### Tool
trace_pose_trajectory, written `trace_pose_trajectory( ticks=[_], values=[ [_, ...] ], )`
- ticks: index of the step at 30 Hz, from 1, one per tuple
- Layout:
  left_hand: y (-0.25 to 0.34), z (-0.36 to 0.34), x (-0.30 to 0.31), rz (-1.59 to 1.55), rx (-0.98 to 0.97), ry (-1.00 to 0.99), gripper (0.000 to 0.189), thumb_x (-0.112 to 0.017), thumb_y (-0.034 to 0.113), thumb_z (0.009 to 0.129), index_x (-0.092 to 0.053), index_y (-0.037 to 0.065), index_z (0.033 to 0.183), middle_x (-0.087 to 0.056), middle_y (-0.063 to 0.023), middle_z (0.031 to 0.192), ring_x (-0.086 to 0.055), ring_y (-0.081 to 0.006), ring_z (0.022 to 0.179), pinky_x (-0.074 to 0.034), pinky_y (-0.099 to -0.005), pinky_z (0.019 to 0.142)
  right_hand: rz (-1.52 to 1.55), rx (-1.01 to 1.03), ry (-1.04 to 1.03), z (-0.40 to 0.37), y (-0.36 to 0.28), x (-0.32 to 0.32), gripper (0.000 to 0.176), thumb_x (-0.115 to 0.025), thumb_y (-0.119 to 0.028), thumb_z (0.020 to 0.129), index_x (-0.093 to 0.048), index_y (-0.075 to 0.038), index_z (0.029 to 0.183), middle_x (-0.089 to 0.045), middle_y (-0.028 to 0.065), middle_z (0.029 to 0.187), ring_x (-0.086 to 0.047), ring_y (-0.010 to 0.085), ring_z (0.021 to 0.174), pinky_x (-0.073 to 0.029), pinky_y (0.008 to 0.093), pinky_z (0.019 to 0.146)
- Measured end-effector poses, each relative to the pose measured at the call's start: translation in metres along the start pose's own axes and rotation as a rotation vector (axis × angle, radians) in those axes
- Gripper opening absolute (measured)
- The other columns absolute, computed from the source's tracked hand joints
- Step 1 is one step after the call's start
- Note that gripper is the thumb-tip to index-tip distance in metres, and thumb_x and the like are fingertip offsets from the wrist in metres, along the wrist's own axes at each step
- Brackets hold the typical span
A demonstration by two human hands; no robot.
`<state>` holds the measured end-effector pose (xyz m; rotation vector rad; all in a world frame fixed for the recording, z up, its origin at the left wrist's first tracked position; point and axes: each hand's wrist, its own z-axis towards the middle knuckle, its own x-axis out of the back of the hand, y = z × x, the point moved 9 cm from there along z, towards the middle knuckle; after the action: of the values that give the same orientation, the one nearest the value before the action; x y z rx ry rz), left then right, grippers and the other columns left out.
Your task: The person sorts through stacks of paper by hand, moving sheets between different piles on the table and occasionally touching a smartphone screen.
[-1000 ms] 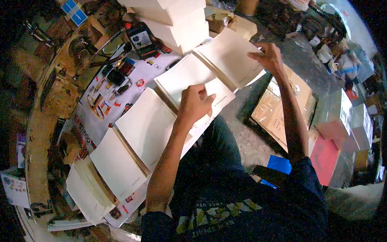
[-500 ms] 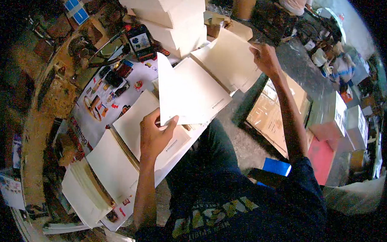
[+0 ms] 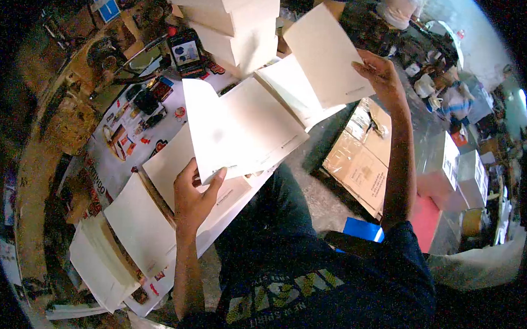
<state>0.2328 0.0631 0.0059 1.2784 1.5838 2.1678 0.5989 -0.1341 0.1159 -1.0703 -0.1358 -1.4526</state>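
Note:
My left hand (image 3: 195,197) pinches the near corner of a white paper sheet (image 3: 215,131), whose left edge curls up off the pile below it. Further right, my right hand (image 3: 382,76) grips the right edge of another sheet (image 3: 328,56), held raised and tilted above the rightmost paper stack (image 3: 284,78). Small print shows along the sheets' lower edges. Several more paper stacks line the table to the left, among them a middle stack (image 3: 136,224) and an end stack (image 3: 100,269) with fanned edges. My left fingers partly hide behind the sheet.
Tall blocks of white paper (image 3: 228,12) stand at the back of the table. Beside them is a black device with a lit screen (image 3: 186,51). A flat cardboard box (image 3: 359,168) lies on the floor at right, with white cartons (image 3: 440,165) beyond.
My right hand has lifted its sheet up off the right stack. My left hand, still pinching its sheet, appears slightly lower and further left as the whole view shifts.

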Motion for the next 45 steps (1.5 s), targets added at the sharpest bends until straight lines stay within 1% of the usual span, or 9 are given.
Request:
trace_pose_trajectory(
  ticks=[3, 15, 18, 19, 22, 28, 31, 34, 45],
  values=[
    [-0.001, -0.003, 0.003, -0.040, 0.004, 0.031, 0.035, -0.071, 0.024, 0.081, -0.061, 0.000, 0.103, -0.067, -0.0138, 0.093, -0.065, -0.0207, 0.083, -0.050, -0.0344, 0.077, 0.568, -0.230, -0.063, -0.002, 0.020, -0.006, 0.045, -0.066, -0.022, 0.084, -0.058, 0.003, 0.120, -0.066, 0.0084, 0.109, -0.060, 0.0187, 0.103, -0.042, 0.0308, 0.095],
    [0.016, -0.041, -0.025, 0.504, -0.208, -0.106, 0.070, -0.083, 0.041, 0.060, -0.049, 0.002, 0.107, -0.051, -0.0151, 0.105, -0.051, -0.0342, 0.099, -0.044, -0.0440, 0.084, 0.556, -0.401, -0.398, -0.059, 0.012, -0.171, 0.044, -0.067, -0.026, 0.084, -0.060, -0.002, 0.120, -0.063, 0.0103, 0.115, -0.057, 0.0195, 0.107, -0.043, 0.0309, 0.093],
    [-0.005, -0.036, -0.025, 0.455, -0.168, -0.060, 0.048, -0.082, 0.032, 0.067, -0.055, 0.006, 0.097, -0.056, -0.0136, 0.097, -0.055, -0.0344, 0.095, -0.047, -0.0414, 0.084, 0.677, -0.481, -0.563, -0.060, 0.001, -0.189, 0.045, -0.064, -0.018, 0.087, -0.055, 0.002, 0.125, -0.064, 0.0093, 0.112, -0.059, 0.0146, 0.100, -0.045, 0.0264, 0.088],
    [-0.014, -0.035, -0.021, 0.451, -0.147, -0.045, 0.048, -0.082, 0.032, 0.067, -0.055, 0.006, 0.097, -0.056, -0.0136, 0.097, -0.055, -0.0344, 0.095, -0.047, -0.0414, 0.084, 0.635, -0.443, -0.490, -0.057, 0.009, -0.192, 0.059, -0.052, -0.049, 0.090, -0.056, -0.002, 0.125, -0.061, 0.0145, 0.119, -0.058, 0.0233, 0.105, -0.044, 0.0321, 0.091],
    [-0.013, -0.041, -0.007, 0.269, -0.264, -0.054, 0.029, -0.075, 0.025, 0.076, -0.060, 0.003, 0.088, -0.061, -0.0143, 0.090, -0.061, -0.0309, 0.088, -0.049, -0.0384, 0.081, 0.821, -0.862, -0.659, -0.067, -0.015, -0.202, 0.076, -0.036, -0.065, 0.090, -0.054, 0.000, 0.127, -0.062, 0.0180, 0.116, -0.059, 0.0263, 0.104, -0.045, 0.0342, 0.088],
    [-0.042, -0.072, 0.051, -0.208, 0.114, 0.154, 0.024, -0.073, 0.019, 0.082, -0.066, -0.004, 0.077, -0.068, -0.0100, 0.070, -0.063, -0.0129, 0.059, -0.051, -0.0266, 0.057, 0.887, -0.878, -0.532, -0.067, -0.031, -0.208, 0.090, -0.037, -0.076, 0.082, -0.057, 0.003, 0.122, -0.063, 0.0213, 0.110, -0.063, 0.0276, 0.089, -0.048, 0.0336, 0.081],
    [-0.046, -0.077, 0.057, -0.238, 0.166, 0.222, 0.025, -0.078, 0.020, 0.077, -0.068, -0.003, 0.074, -0.067, -0.0068, 0.067, -0.059, -0.0078, 0.057, -0.047, -0.0226, 0.054, 0.321, -0.514, -0.551, -0.068, 0.031, -0.222, 0.070, -0.067, -0.047, 0.081, -0.050, 0.001, 0.128, -0.065, 0.0165, 0.108, -0.063, 0.0233, 0.087, -0.049, 0.0281, 0.076],
    [-0.054, -0.077, 0.056, -0.190, 0.210, 0.239, 0.026, -0.081, 0.020, 0.074, -0.068, -0.002, 0.068, -0.064, -0.0043, 0.062, -0.055, -0.0063, 0.055, -0.044, -0.0199, 0.052, 0.485, -0.487, -0.443, -0.062, -0.013, -0.196, 0.068, -0.073, -0.034, 0.079, -0.047, 0.002, 0.131, -0.065, 0.0144, 0.106, -0.064, 0.0224, 0.089, -0.051, 0.0313, 0.077],
    [-0.062, -0.080, 0.043, -0.551, 0.197, 0.305, 0.024, -0.069, 0.014, 0.085, -0.053, 0.003, 0.099, -0.062, -0.0051, 0.094, -0.062, -0.0123, 0.082, -0.052, -0.0284, 0.075, 0.511, -0.404, -0.529, -0.079, -0.120, -0.206, 0.054, -0.065, -0.020, 0.087, -0.045, 0.001, 0.133, -0.066, 0.0123, 0.106, -0.061, 0.0172, 0.096, -0.045, 0.0281, 0.089]
  ],
)
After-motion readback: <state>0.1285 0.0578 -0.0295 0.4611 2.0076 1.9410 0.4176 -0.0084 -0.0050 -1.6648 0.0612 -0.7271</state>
